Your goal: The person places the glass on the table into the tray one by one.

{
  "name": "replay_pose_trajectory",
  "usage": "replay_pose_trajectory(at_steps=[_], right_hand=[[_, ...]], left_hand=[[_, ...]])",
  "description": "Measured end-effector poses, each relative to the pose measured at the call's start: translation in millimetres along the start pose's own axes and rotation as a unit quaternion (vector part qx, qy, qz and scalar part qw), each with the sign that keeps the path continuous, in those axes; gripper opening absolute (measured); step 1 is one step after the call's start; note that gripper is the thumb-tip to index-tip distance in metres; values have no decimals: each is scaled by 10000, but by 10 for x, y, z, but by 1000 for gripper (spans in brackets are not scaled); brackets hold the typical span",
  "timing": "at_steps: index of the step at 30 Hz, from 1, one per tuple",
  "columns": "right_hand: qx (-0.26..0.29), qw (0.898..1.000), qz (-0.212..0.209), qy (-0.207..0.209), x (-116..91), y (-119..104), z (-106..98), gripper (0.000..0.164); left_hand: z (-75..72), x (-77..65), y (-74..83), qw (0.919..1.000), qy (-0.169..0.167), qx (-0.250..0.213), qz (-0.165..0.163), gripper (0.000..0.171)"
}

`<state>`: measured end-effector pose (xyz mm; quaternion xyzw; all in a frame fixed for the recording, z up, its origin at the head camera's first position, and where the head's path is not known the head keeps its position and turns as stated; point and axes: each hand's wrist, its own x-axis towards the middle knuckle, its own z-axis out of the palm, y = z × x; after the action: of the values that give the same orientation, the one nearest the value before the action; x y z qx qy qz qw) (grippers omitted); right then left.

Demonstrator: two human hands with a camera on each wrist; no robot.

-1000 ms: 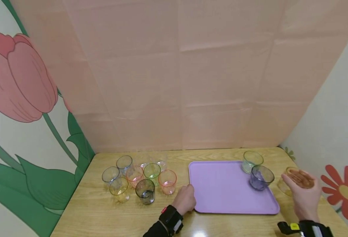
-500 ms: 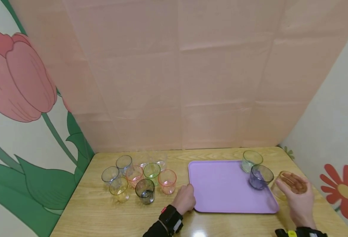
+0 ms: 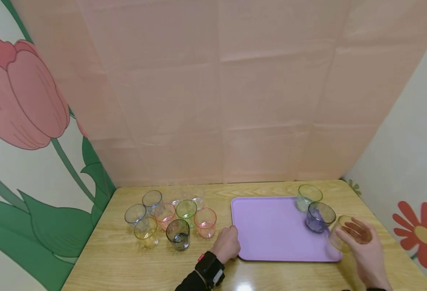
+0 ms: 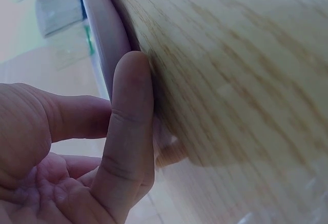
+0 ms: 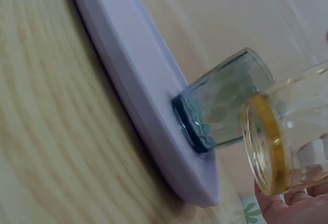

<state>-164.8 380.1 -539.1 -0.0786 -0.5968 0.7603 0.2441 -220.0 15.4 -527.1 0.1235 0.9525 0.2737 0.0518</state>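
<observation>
Yellow and see-through, a small round plastic cup (image 3: 341, 238) is sitting in the right hand (image 3: 364, 252), whose fingers are curling around its side and gripping it. The cup is hanging just over the right front corner of the flat lilac plastic tray (image 3: 271, 230), close to that edge, and in the right wrist view (image 5: 287, 142) its thick bottom is not touching the tray. Right beside it, a purple see-through cup (image 3: 320, 217) is standing upright on the tray near the right edge, and a pale green see-through cup (image 3: 308, 197) is standing at the far right corner. The middle and left parts of the tray are lying bare, so a lot of room is showing there. The left hand (image 3: 228, 244) is resting on the light wooden table (image 3: 126, 262) at the tray's left front edge. In the left wrist view one straight finger (image 4: 130, 131) is pressing against the tray's rim (image 4: 105, 39), and the other fingers are loosely bent and holding nothing. To the left, well apart from the tray, a bunch of coloured see-through cups (image 3: 173, 218) is standing close together on the table.
</observation>
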Motion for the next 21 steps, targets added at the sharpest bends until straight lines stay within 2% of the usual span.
replay_pose_trajectory(at_steps=[5,13,21], right_hand=[[74,9993,167,-316,-68,30,-7,61],[-807,9951,318,-477,-128,17,-29,63],[-884,9924,549,-658,-147,37,-54,66]], left_hand=[[8,-9,-12,10000,-4,-10,10,10],[1,-18,-13,10000,28,3,19,12],[4,-2,-10,10000,-24,-18,-5,12]])
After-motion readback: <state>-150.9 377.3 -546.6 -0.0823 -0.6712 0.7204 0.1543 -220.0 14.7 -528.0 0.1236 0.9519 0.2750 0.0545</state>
